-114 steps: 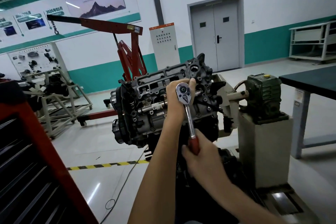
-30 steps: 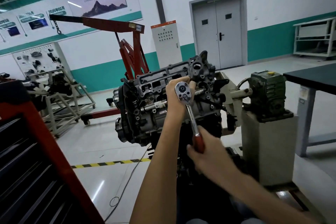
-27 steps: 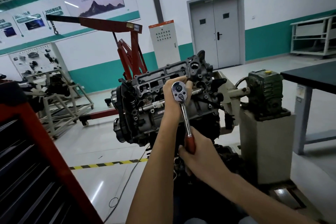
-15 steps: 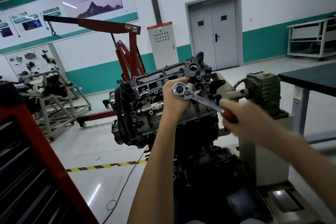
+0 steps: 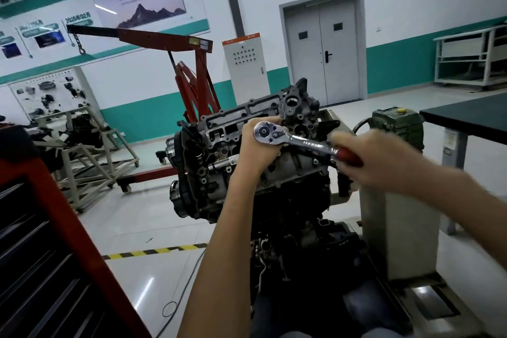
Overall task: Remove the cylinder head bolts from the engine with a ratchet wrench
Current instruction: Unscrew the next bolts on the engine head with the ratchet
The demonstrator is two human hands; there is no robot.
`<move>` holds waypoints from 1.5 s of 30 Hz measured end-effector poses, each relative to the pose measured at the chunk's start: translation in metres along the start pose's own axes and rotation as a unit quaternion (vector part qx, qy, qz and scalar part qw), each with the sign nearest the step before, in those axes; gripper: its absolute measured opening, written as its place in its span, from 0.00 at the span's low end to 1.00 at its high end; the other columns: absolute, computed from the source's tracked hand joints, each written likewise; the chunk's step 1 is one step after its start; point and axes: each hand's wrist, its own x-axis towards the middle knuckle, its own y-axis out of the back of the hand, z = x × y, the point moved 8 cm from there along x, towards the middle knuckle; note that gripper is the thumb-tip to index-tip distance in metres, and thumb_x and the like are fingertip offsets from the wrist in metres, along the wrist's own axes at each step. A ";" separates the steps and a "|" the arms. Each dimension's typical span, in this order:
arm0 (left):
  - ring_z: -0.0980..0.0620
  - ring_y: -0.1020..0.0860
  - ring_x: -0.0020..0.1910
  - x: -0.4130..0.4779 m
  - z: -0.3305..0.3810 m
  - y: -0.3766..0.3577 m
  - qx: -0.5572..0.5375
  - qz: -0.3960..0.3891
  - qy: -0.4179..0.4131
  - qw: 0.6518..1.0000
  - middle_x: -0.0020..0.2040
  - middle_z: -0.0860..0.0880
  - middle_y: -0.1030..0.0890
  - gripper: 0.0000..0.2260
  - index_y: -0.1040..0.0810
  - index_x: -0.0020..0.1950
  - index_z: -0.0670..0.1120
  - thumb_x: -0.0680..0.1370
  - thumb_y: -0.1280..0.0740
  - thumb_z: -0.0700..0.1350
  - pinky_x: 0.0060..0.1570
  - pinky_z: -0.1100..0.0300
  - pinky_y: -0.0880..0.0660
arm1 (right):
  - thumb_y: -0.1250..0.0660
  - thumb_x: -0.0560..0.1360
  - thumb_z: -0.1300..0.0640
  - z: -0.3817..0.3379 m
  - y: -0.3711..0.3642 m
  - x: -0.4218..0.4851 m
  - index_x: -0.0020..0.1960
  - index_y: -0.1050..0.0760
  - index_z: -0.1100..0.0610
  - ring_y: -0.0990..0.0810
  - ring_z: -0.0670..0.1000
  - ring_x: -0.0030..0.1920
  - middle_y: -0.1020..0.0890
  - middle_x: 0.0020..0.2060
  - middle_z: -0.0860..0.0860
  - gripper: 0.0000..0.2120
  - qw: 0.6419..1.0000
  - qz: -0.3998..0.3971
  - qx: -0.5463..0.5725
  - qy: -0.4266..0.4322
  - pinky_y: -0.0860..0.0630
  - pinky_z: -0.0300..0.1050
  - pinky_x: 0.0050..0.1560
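At frame centre the wrench (image 5: 299, 142) sits on the engine (image 5: 211, 132), its long axis running right and slightly down (head leftmost). The left hand (image 5: 255, 152) curls round its head; the right hand (image 5: 369, 158), blurred, grips the red handle.

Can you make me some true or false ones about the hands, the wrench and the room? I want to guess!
1. The right hand grips the red handle of the chrome ratchet wrench. True.
2. The wrench handle points straight down at the floor. False: it points off to the right, slightly downward.
3. The left hand is curled round the wrench's round head at the grey metal engine. True.
4. The grey double door stands wide open. False: it is shut.
5. The red workshop crane is lifting the engine. False: its hook hangs bare, off to the left.
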 end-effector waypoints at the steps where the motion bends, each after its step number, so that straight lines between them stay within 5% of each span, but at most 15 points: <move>1: 0.57 0.40 0.26 0.001 0.002 -0.002 0.014 -0.011 -0.007 1.000 0.25 0.48 0.37 0.17 0.35 0.27 0.41 0.73 0.36 0.28 0.28 0.67 0.42 | 0.36 0.71 0.57 0.005 0.014 0.005 0.47 0.29 0.54 0.27 0.43 0.26 0.30 0.27 0.41 0.06 0.999 0.022 -0.046 0.008 0.29 0.37 0.26; 4: 0.55 0.39 0.27 -0.002 0.002 -0.001 0.019 0.008 -0.014 1.000 0.26 0.47 0.36 0.22 0.38 0.27 0.48 0.74 0.36 0.29 0.29 0.64 0.42 | 0.36 0.72 0.58 0.006 0.008 0.001 0.47 0.30 0.54 0.28 0.43 0.26 0.30 0.28 0.42 0.05 0.999 0.020 -0.044 -0.015 0.32 0.35 0.28; 7: 0.54 0.41 0.26 -0.003 -0.003 -0.003 0.007 0.030 0.007 1.000 0.25 0.49 0.38 0.20 0.39 0.26 0.44 0.73 0.36 0.31 0.29 0.60 0.43 | 0.35 0.71 0.63 -0.022 -0.044 -0.020 0.40 0.35 0.48 0.29 0.41 0.24 0.29 0.27 0.45 0.12 0.988 0.010 0.125 -0.088 0.33 0.30 0.25; 10: 0.58 0.42 0.25 0.000 -0.001 -0.008 0.029 0.042 0.017 0.999 0.23 0.54 0.40 0.23 0.42 0.25 0.48 0.73 0.35 0.31 0.28 0.63 0.45 | 0.34 0.72 0.64 -0.065 -0.093 -0.029 0.37 0.37 0.48 0.29 0.43 0.21 0.29 0.25 0.47 0.15 0.911 0.036 0.376 -0.164 0.34 0.30 0.23; 12: 0.59 0.42 0.22 0.000 0.000 -0.007 0.028 0.051 0.015 0.998 0.21 0.56 0.42 0.25 0.43 0.25 0.50 0.73 0.35 0.31 0.27 0.66 0.46 | 0.35 0.71 0.65 -0.078 -0.103 -0.025 0.39 0.36 0.49 0.29 0.43 0.21 0.30 0.25 0.47 0.14 0.895 0.055 0.409 -0.171 0.32 0.32 0.23; 15: 0.59 0.42 0.23 -0.005 -0.005 -0.001 0.003 0.036 0.014 0.999 0.22 0.57 0.41 0.24 0.42 0.26 0.50 0.73 0.36 0.30 0.26 0.67 0.45 | 0.35 0.69 0.66 -0.059 -0.079 -0.021 0.39 0.36 0.49 0.30 0.43 0.22 0.30 0.24 0.45 0.14 0.942 0.025 0.312 -0.118 0.33 0.32 0.25; 18: 0.59 0.40 0.26 -0.009 -0.001 0.003 -0.011 0.012 0.002 1.000 0.27 0.53 0.38 0.20 0.38 0.29 0.47 0.72 0.36 0.29 0.27 0.67 0.42 | 0.36 0.71 0.64 -0.020 -0.040 -0.011 0.45 0.33 0.54 0.26 0.45 0.26 0.27 0.29 0.46 0.09 0.994 -0.040 0.089 -0.047 0.26 0.38 0.27; 21: 0.58 0.42 0.26 -0.005 0.009 -0.006 0.027 -0.034 -0.024 0.999 0.25 0.51 0.38 0.16 0.39 0.27 0.45 0.70 0.38 0.30 0.28 0.64 0.43 | 0.32 0.69 0.62 0.004 0.018 0.007 0.45 0.30 0.56 0.30 0.44 0.26 0.28 0.29 0.46 0.08 0.994 0.048 -0.098 0.000 0.34 0.37 0.26; 23: 0.57 0.42 0.27 -0.003 0.012 -0.008 0.041 -0.033 -0.027 0.998 0.25 0.52 0.39 0.15 0.39 0.27 0.46 0.69 0.39 0.33 0.29 0.62 0.44 | 0.31 0.69 0.61 0.010 0.030 0.010 0.42 0.33 0.53 0.32 0.45 0.25 0.29 0.28 0.44 0.10 0.991 0.063 -0.118 -0.017 0.37 0.36 0.27; 28: 0.53 0.40 0.28 -0.006 -0.003 -0.005 -0.008 0.043 0.018 0.999 0.27 0.50 0.38 0.21 0.42 0.27 0.50 0.72 0.36 0.32 0.32 0.59 0.43 | 0.33 0.72 0.59 -0.023 -0.055 -0.021 0.38 0.34 0.47 0.26 0.41 0.25 0.25 0.29 0.47 0.12 0.977 -0.031 0.163 -0.130 0.27 0.33 0.27; 32: 0.57 0.44 0.26 -0.005 0.002 -0.006 0.009 0.051 0.009 0.999 0.25 0.53 0.43 0.22 0.44 0.27 0.50 0.71 0.37 0.32 0.30 0.59 0.46 | 0.31 0.70 0.62 -0.082 -0.107 -0.027 0.36 0.34 0.48 0.23 0.50 0.23 0.26 0.26 0.49 0.14 0.859 0.022 0.469 -0.204 0.29 0.37 0.24; 34: 0.58 0.44 0.26 -0.005 0.002 -0.007 0.016 0.045 0.001 0.999 0.26 0.53 0.43 0.21 0.44 0.27 0.50 0.71 0.37 0.32 0.29 0.59 0.46 | 0.31 0.69 0.63 -0.092 -0.116 -0.023 0.35 0.31 0.45 0.24 0.48 0.23 0.25 0.26 0.48 0.16 0.833 0.013 0.515 -0.202 0.28 0.39 0.25; 36: 0.57 0.44 0.27 -0.004 -0.001 -0.005 0.022 0.044 0.009 0.999 0.25 0.53 0.42 0.22 0.44 0.27 0.49 0.71 0.36 0.31 0.29 0.59 0.46 | 0.31 0.69 0.63 -0.080 -0.111 -0.023 0.35 0.32 0.50 0.27 0.46 0.22 0.26 0.23 0.48 0.12 0.858 -0.022 0.474 -0.195 0.31 0.39 0.24; 40: 0.55 0.41 0.26 -0.004 -0.003 -0.001 0.001 -0.010 0.001 1.000 0.25 0.49 0.39 0.19 0.40 0.27 0.44 0.71 0.37 0.29 0.29 0.60 0.44 | 0.30 0.66 0.63 -0.020 -0.044 -0.019 0.32 0.32 0.51 0.29 0.43 0.25 0.28 0.25 0.45 0.12 0.974 -0.004 0.189 -0.123 0.33 0.34 0.27; 45: 0.57 0.37 0.27 0.002 0.008 -0.002 0.034 -0.012 -0.015 0.999 0.26 0.51 0.33 0.20 0.38 0.27 0.51 0.72 0.35 0.31 0.29 0.63 0.39 | 0.28 0.66 0.54 0.017 0.037 0.017 0.38 0.29 0.49 0.34 0.38 0.29 0.31 0.26 0.41 0.09 0.993 0.042 -0.087 -0.072 0.39 0.36 0.31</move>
